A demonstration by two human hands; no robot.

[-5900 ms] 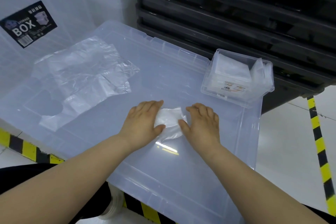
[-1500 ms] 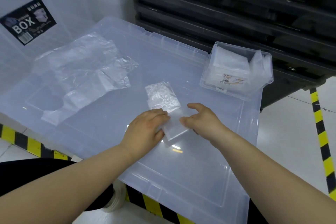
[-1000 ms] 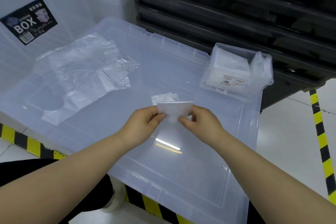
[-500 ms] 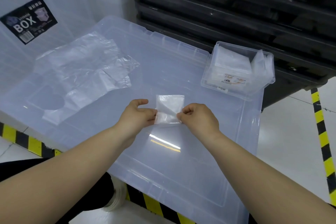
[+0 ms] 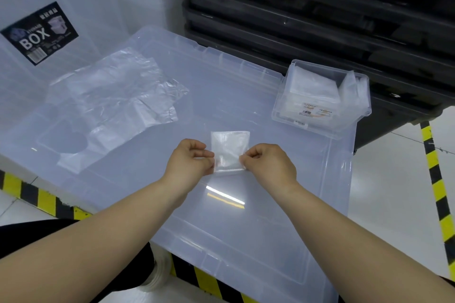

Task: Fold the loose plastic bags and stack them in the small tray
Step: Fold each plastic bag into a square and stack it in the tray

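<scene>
Both hands are at the middle of the big see-thru box lid (image 5: 246,241), working one small folded bag (image 5: 230,149). Left grip (image 5: 189,158) is closed to a pinch: thumb + curled fingers nip the bag's left edge near its lower corner. Right grip (image 5: 267,161) does the same on the right edge, knuckles up and fingers tucked under. The bag is a rough square of clear film stretched between the 2 hands, its far edge pointing away from the person. Can't tell if it lies flat on the lid or is lifted a bit.

Small tray (image 5: 283,96) is a clear tub sitting at the lid's far right corner, well apart from the hands. Inside it is a stack of folded bags (image 5: 312,83), w/ a few more standing on edge against the right wall.

Loose bags (image 5: 115,96) lie spread and crinkled on the lid's far left, overlapping each other, near no hand.

Behind the lid at left is another translucent box w/ a black "BOX" label (image 5: 39,33). Behind at right are stacked black crates (image 5: 307,7), the tray just in front of them. Yellow-black hazard tape (image 5: 435,179) runs along the pale floor at right and also under the lid's near-left edge. Bare forearms come in from the bottom of the head view.
</scene>
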